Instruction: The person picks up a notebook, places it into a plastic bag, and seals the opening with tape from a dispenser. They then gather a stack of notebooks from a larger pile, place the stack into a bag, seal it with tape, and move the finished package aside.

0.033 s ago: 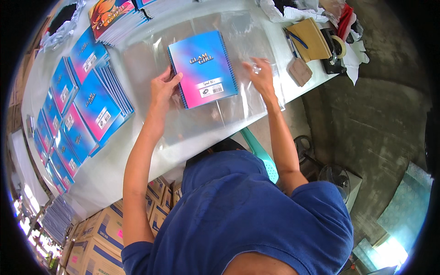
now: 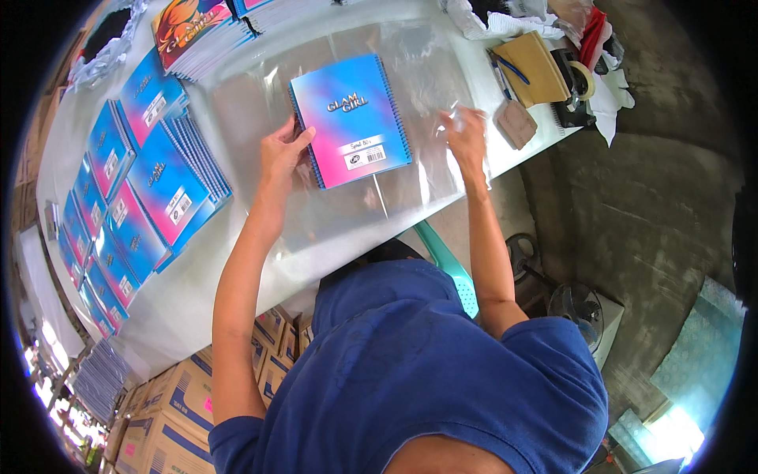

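Observation:
A pink-and-blue spiral notebook (image 2: 357, 95) lies in front of me on clear plastic sheeting (image 2: 332, 213). Coils show along both its left and right edges, so more than one notebook may be stacked there. My left hand (image 2: 280, 154) grips the left edge, thumb on the cover and fingers hidden beneath or behind it. To the right of the notebook, my right hand (image 2: 467, 142) has its fingers pinched together on a crumpled bit of the clear plastic, which bunches up around the fingertips.
Stacks of matching notebooks (image 2: 162, 182) cover the table's left side. Other notebooks with orange covers (image 2: 189, 35) stand at the back left. At the right lie a tan pad (image 2: 533, 67), a blue pen (image 2: 512, 67), a brown block (image 2: 517, 125) and a tape roll (image 2: 583, 80). Cardboard boxes (image 2: 170, 403) sit below.
My right hand has moved a little to the right, away from the notebook, with the plastic at its fingertips. My left hand and the notebook have barely moved.

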Tool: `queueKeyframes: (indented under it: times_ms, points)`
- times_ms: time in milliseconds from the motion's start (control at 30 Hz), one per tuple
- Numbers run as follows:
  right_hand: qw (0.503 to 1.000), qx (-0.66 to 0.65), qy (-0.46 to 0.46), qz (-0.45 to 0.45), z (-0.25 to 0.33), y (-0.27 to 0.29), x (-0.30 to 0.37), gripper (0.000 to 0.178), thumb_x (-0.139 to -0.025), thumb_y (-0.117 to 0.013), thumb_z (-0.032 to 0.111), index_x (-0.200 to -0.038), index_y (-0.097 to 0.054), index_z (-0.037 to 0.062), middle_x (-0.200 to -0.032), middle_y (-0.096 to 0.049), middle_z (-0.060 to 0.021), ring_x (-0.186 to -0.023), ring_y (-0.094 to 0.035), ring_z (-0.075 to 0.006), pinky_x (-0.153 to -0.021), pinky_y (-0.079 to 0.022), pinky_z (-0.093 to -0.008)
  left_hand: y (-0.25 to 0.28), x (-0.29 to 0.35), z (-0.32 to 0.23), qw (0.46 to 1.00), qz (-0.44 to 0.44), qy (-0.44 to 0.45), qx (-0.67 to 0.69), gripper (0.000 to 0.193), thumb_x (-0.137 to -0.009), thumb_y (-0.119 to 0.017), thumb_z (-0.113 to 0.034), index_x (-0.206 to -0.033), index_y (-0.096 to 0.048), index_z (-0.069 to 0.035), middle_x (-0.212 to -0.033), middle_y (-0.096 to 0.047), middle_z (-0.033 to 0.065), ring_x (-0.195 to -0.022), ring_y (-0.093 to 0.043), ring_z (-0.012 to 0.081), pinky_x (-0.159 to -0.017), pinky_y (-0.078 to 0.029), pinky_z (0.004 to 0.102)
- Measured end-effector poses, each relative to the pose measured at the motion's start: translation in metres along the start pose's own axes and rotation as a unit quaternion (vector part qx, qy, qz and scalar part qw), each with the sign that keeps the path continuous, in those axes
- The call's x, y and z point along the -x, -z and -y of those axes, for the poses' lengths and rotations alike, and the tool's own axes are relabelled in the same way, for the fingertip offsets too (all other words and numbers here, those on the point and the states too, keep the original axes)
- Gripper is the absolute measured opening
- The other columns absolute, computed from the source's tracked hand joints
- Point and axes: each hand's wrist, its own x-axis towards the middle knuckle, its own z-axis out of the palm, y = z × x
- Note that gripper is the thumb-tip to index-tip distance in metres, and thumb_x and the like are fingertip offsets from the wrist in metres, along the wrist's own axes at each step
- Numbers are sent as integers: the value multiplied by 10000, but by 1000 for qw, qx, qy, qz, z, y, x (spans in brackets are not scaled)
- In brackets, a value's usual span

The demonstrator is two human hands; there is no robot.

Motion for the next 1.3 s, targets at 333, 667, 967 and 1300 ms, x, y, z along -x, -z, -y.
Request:
queueKeyframes:
  times_ms: [333, 667, 967, 1300]
  points:
    - [970, 158, -183, 29, -55, 33, -6, 555, -667, -792, 460, -956, -602, 25, -1040, -597, -131, -990, -555, -299, -826, -418, -490, 4, -6, -9, 999, 40, -3, -5, 406, -848, -658, -32, -1240, -567, 26, -983, -657, 56, -770, -612, 96, -605, -492, 232]
    - [988, -11, -153, -11, -68, 40, -8, 336, -650, -826, 244, -714, -604, 0, -749, -643, -123, -685, -618, -269, -637, -475, -377, 11, -1, 1, 998, 32, 14, 54, 502, -902, -637, -175, -1349, -470, -20, -1130, -611, 45, -840, -599, 107, -679, -493, 239]
    - [986, 23, -151, 63, -66, 43, -9, 372, -623, -842, 233, -762, -622, -34, -700, -646, -130, -653, -622, -223, -613, -483, -358, 14, -5, 4, 996, 59, 34, 54, 532, -906, -629, -166, -1375, -428, -16, -1194, -589, 47, -933, -614, 146, -795, -511, 301]
    - [990, 80, -110, -34, -16, 40, 8, 150, -757, -683, 32, -879, -602, 1, -714, -651, -137, -684, -632, -310, -635, -478, -387, 20, -9, 5, 997, 61, 39, 37, 524, -893, -647, -165, -1364, -455, -37, -1203, -594, 35, -946, -612, 137, -810, -496, 292]
